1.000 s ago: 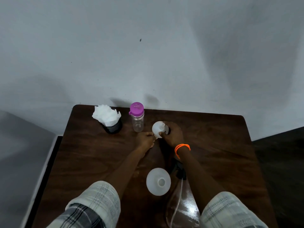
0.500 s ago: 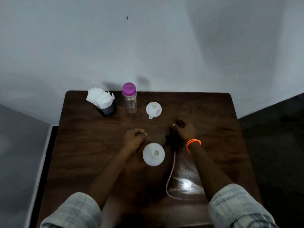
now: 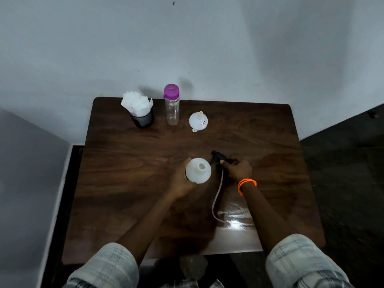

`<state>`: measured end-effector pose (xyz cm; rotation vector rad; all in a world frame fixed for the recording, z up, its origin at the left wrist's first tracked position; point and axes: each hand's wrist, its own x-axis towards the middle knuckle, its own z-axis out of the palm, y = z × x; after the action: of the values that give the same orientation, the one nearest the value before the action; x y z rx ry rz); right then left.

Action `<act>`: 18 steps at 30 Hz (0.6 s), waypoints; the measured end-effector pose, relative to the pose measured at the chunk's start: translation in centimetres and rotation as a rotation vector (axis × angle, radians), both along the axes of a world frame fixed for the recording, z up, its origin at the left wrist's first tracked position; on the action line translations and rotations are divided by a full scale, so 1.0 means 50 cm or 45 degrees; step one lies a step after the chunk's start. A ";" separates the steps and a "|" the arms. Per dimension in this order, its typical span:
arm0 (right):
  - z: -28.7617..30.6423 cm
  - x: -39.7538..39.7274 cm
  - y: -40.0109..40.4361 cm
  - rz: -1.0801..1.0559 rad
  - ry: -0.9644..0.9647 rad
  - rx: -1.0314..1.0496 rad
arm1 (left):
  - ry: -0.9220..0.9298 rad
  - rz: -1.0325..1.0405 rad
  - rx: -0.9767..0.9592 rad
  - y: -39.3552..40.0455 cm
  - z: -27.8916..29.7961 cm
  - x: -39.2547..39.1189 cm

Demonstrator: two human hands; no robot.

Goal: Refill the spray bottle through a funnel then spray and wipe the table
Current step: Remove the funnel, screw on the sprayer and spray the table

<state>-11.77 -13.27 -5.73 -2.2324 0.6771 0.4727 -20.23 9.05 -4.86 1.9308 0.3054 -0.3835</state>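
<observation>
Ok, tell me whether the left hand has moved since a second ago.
Yes. The left hand has drawn back from the funnel beside the purple-capped bottle, toward the person, and now holds the white spray bottle.

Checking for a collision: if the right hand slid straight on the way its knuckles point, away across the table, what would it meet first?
Probably the funnel, lying upside down ahead; the right hand holds the black sprayer head. Depth is uncertain.

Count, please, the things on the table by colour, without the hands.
White: 3 - spray bottle, funnel, tissues
Black: 2 - spray head with tube, mesh cup
Clear with purple cap: 1 - water bottle
Total: 6
</observation>
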 end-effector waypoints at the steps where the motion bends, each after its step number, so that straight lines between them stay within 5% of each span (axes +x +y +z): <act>1: -0.004 0.000 0.004 0.007 -0.009 0.000 | -0.008 0.013 0.017 -0.008 0.004 0.001; 11: -0.023 0.021 0.019 -0.087 0.068 0.042 | -0.198 -0.049 0.197 -0.048 0.002 0.026; 18: 0.036 0.011 0.011 -0.398 -0.021 0.487 | -0.291 -0.054 0.201 -0.034 -0.006 0.022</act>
<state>-11.22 -12.73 -3.91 -1.7347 0.8335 0.3871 -19.16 7.36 -5.17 2.1158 0.1482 -0.1672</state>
